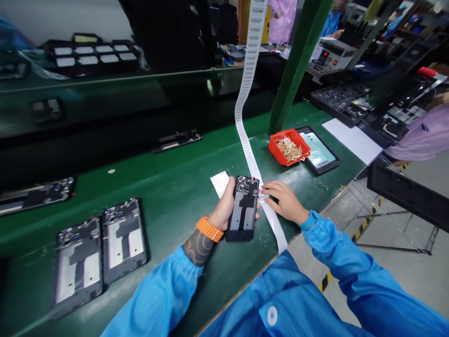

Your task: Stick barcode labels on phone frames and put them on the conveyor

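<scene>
My left hand point(224, 202) grips an opened phone body point(244, 210), its inner side up, with a circuit board at the top and a bare grey battery bay below. My right hand point(283, 201) is at the phone's right edge, its bent fingertips on the long white strip of barcode labels point(247, 145). Whether a single label is between those fingertips is too small to tell. The strip hangs from above and runs down across the bench to its front edge. A small white sheet point(220, 182) lies partly behind my left hand.
Two similar phone bodies point(124, 236) lie at left on the green bench point(168, 206). More phone parts point(178, 139) rest on the dark band behind. A red bin point(280, 157) of small tan pieces overlaps a dark tray point(329, 161). A green post point(294, 70) rises behind; a person in pink point(424, 133) is at right.
</scene>
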`<state>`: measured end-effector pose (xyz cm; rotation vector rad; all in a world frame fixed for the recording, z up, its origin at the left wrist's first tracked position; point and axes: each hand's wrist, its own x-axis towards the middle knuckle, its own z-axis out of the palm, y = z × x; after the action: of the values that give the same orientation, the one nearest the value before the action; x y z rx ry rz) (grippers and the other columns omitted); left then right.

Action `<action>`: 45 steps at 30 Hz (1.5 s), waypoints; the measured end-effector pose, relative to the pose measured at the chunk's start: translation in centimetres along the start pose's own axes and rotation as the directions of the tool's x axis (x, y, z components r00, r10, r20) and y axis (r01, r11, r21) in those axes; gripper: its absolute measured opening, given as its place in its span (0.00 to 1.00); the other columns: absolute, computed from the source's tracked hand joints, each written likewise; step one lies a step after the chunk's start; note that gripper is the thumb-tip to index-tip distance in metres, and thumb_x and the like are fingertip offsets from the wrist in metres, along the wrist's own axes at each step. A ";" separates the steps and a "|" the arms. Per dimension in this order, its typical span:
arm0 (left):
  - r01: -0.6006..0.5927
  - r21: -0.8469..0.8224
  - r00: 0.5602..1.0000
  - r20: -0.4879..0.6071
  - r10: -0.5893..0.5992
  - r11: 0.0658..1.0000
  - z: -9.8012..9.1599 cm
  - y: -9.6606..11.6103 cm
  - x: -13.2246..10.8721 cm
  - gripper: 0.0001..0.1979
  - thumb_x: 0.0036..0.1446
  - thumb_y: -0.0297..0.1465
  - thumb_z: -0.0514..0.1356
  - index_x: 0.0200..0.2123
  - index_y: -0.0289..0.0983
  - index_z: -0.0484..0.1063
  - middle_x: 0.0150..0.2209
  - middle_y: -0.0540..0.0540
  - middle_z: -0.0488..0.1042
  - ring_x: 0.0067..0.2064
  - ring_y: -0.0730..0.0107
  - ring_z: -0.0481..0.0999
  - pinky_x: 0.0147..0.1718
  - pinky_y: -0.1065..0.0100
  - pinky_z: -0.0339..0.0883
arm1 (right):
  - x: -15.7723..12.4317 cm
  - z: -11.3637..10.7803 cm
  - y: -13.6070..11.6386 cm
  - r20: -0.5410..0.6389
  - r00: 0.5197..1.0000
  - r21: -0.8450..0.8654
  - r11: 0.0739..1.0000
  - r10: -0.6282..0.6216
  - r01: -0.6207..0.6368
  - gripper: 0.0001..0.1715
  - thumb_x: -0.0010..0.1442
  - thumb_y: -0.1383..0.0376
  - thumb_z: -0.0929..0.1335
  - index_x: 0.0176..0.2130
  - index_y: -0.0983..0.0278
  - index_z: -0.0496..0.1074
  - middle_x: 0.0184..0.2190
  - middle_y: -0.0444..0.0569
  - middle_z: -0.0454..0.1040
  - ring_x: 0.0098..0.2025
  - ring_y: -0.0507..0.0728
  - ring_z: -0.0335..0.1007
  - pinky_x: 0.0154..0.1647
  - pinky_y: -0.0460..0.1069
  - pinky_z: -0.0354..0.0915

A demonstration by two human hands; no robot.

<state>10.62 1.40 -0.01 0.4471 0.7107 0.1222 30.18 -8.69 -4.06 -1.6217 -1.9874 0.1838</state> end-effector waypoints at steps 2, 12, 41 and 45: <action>0.019 0.013 1.000 -0.005 -0.019 1.000 0.0 0.1 0.0 0.45 0.59 0.61 0.37 0.51 0.31 0.74 0.30 0.35 0.78 0.23 0.60 0.78 0.23 0.62 0.73 | 0.1 0.1 0.0 -0.017 1.000 -0.017 1.000 0.001 -0.002 0.13 0.65 0.67 0.67 0.48 0.62 0.76 0.47 0.54 0.77 0.50 0.62 0.69 0.53 0.61 0.68; -0.016 0.022 1.000 -0.009 0.016 1.000 0.1 -0.4 0.5 0.42 0.59 0.62 0.40 0.50 0.32 0.73 0.28 0.38 0.78 0.22 0.61 0.78 0.23 0.62 0.73 | -1.0 0.7 -0.5 -0.060 0.995 -0.226 0.972 -0.084 0.069 0.13 0.67 0.68 0.64 0.46 0.61 0.77 0.44 0.52 0.79 0.48 0.60 0.72 0.51 0.56 0.69; -0.674 -0.474 0.650 -0.015 0.760 0.567 -5.1 4.1 -3.7 0.20 0.70 0.31 0.40 0.26 0.37 0.60 0.16 0.57 0.43 0.15 0.79 0.41 0.15 0.77 0.44 | 9.9 3.8 -14.0 0.581 0.814 0.782 0.270 0.009 -0.562 0.18 0.54 0.54 0.73 0.28 0.64 0.66 0.16 0.38 0.65 0.17 0.46 0.56 0.16 0.42 0.52; -0.667 -0.411 0.668 0.041 0.743 0.621 -5.0 4.5 -4.3 0.15 0.68 0.34 0.49 0.27 0.38 0.59 0.15 0.57 0.45 0.15 0.79 0.43 0.16 0.75 0.44 | 9.4 3.9 -13.9 0.632 0.775 0.712 0.383 0.015 -0.589 0.19 0.55 0.53 0.72 0.28 0.64 0.66 0.14 0.37 0.63 0.16 0.46 0.54 0.16 0.42 0.49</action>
<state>4.34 6.10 1.21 0.3525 0.2453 0.9488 15.30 -2.53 2.01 -1.1893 -1.3339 1.7379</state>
